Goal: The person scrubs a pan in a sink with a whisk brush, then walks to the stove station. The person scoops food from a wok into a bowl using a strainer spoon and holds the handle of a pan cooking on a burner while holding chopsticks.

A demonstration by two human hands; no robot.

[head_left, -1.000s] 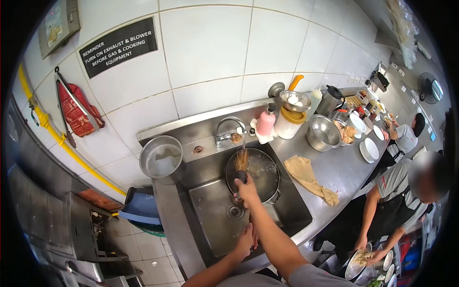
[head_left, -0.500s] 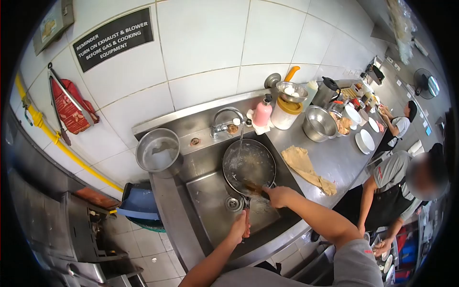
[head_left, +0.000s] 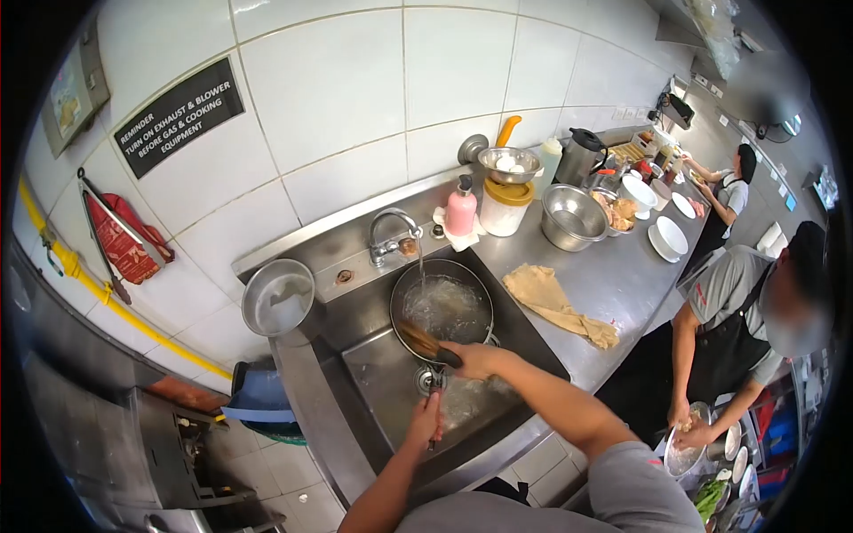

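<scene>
A round dark pan (head_left: 458, 306) with water in it sits in the steel sink (head_left: 369, 360), under the stream from the faucet (head_left: 388, 235). My left hand (head_left: 426, 419) is closed round the pan's handle, which points toward me. In my right hand (head_left: 477, 361) is the dark grip of a brush (head_left: 419, 339) with brown bristles. The bristles lie at the pan's near left rim. Just left of my right hand, the sink drain (head_left: 425, 380) partly shows below the pan.
A steel pot (head_left: 278, 298) stands left of the faucet. To the right are a pink soap bottle (head_left: 461, 209), a yellow-lidded tub (head_left: 506, 210), a tan cloth (head_left: 560, 306) and a steel bowl (head_left: 573, 217). A co-worker (head_left: 729, 329) handles food in a bowl at the right; another person (head_left: 730, 191) stands farther back.
The brush has moved from the pan's far side to its near rim. My left hand, lower and off the pan a second ago, now holds the handle. The view has shifted.
</scene>
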